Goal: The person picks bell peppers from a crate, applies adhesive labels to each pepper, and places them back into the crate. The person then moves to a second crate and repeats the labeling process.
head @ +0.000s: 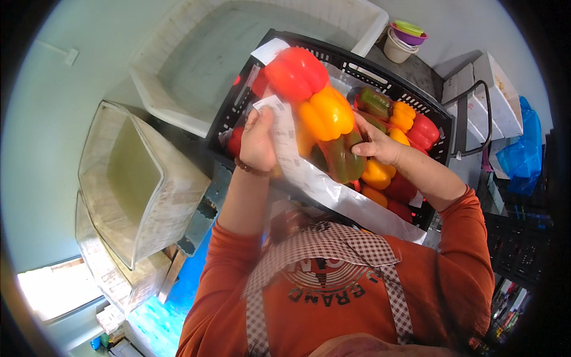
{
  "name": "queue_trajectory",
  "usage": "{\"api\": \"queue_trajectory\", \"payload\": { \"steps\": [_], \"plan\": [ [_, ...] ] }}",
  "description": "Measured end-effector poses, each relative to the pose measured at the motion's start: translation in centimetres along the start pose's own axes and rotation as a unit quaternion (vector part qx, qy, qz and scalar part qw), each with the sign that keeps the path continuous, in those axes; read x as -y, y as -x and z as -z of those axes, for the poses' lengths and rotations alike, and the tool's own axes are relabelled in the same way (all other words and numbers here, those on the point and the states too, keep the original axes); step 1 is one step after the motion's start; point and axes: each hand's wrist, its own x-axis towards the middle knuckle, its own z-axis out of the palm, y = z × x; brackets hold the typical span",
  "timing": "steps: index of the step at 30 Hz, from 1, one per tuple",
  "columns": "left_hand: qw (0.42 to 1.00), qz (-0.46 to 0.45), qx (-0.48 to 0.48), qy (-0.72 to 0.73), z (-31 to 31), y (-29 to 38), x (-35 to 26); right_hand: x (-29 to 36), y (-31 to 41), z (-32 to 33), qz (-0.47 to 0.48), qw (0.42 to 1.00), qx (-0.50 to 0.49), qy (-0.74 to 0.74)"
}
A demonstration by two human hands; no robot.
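Note:
My left hand (258, 145), with a beaded bracelet at the wrist, grips a strip of printed white labels (285, 138) between thumb and fingers. My right hand (372, 142) holds the lower end of a mesh-bagged row of bell peppers: a red pepper (296, 73) at the top, a yellow pepper (326, 114) in the middle and a dark green pepper (343, 156) by my thumb. Under both hands stands a black plastic crate (397, 85), lined with whitish sheeting (357, 203). More netted red, yellow and green peppers (421, 131) lie inside it.
Behind the crate is a large white tub (149, 89). Two stacked, worn plastic bins (178, 196) stand at the left. At the right are a stack of small tubs and bowls (403, 42), white foam boxes (486, 98), a black hose-like loop (488, 116) and a blue plastic bag (522, 151).

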Motion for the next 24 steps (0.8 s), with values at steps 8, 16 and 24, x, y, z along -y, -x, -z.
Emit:
{"api": "queue_trajectory", "payload": {
  "steps": [8,16,24],
  "plan": [
    [0.996,0.01,0.076,0.047,-3.1,0.7,-1.5,4.8,-6.5,-1.5,0.187,0.975,-0.053,-0.107],
    [0.999,-0.043,-0.024,-0.02,-6.3,0.4,-3.6,6.6,-7.5,-5.1,0.225,0.952,-0.187,-0.084],
    [0.982,-0.054,0.051,-0.172,-5.9,-1.9,-6.6,5.7,-7.0,-5.7,0.283,0.938,-0.187,0.066]
  ]
}}
